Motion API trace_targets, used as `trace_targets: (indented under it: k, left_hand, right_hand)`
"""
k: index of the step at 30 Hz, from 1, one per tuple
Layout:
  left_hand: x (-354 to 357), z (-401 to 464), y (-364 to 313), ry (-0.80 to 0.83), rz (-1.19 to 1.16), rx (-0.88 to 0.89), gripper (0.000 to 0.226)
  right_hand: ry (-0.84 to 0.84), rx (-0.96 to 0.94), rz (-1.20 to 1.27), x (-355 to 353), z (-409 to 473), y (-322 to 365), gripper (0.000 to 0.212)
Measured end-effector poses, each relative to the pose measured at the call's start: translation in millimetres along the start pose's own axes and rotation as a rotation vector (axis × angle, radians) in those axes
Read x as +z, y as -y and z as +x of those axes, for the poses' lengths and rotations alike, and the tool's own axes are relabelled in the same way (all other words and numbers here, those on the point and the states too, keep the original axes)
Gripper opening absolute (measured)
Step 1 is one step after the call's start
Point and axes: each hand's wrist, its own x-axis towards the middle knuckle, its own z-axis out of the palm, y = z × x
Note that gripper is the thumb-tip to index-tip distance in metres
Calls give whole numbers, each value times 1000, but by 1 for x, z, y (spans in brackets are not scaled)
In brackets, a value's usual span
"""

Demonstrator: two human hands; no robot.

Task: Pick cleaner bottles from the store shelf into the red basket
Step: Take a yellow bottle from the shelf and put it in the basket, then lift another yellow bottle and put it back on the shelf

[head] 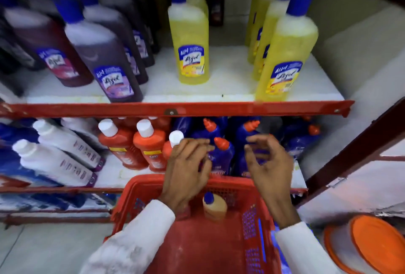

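The red basket (140, 188) stands on the floor in front of the shelf, with one yellow, blue-capped bottle (213, 207) upright inside it. My left hand (186, 170) and my right hand (269, 164) hover above the basket's far rim, fingers spread, holding nothing. Both reach toward the blue toilet-cleaner bottles with orange caps (221, 144) on the lower shelf. On the upper shelf stand yellow cleaner bottles (190, 41) and purple ones (105, 59).
Orange bottles with white caps (122, 142) and white bottles (54, 162) fill the lower shelf's left part. A red shelf edge (175, 109) runs across the middle. A dark red frame (355, 151) rises at right, with an orange-rimmed tub (372, 247) on the floor.
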Motion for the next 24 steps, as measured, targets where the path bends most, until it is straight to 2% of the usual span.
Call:
trace_targets:
  k: [3,5,8,11,15,20,22,24]
  left_hand:
    - [-6,49,-20,-103,167,103,38]
    - [-5,75,-25,-109,250,100,43]
    - [-1,101,-26,-17,337,35,48]
    - [5,113,-17,91,369,-27,46]
    - [7,115,-8,167,386,-48,39]
    - [8,113,-6,150,376,-45,37]
    - [8,113,-7,143,363,-52,36]
    - [8,115,-9,146,347,-68,36]
  right_hand:
    - [-339,-215,-19,-8,41,33,37]
    - [-475,-256,-46,-7,67,43,54]
    - [-500,-140,-72,-3,104,53,88]
    - [-377,-21,-65,5,135,52,112]
    - [-286,24,8,4,164,47,105]
    - [-235,-14,208,-1,168,54,95]
    - [-214,-33,369,-8,166,71,89]
    - [-62,-62,669,-21,169,84,75]
